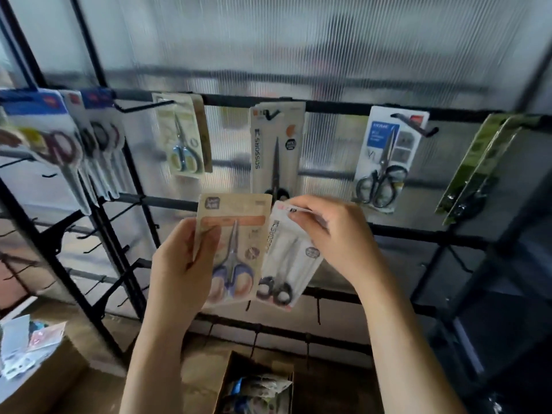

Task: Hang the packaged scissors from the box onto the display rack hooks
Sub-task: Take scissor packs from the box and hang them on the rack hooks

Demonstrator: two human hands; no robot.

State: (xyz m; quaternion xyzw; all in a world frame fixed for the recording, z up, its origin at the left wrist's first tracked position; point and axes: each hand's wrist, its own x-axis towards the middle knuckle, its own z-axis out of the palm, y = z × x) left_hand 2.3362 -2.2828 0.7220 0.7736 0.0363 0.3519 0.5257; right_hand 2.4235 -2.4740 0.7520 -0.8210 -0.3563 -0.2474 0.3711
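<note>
In front of the display rack (328, 107), the left hand (182, 264) pinched a tan scissors card (236, 234) along its edge; the right hand (325, 234) pinched the top of a white pack (286, 258). Both looked light, stiff and slick, best gripped near the hang hole. Bare hooks (143, 106) offered room, the box (257, 383) below.

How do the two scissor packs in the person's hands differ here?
The beige pack in the left hand is upright with blue-handled scissors; the white pack in the right hand tilts and has black handles. The left hand grips the side edge, the right pinches the top. Neither hangs on a hook yet.
</note>
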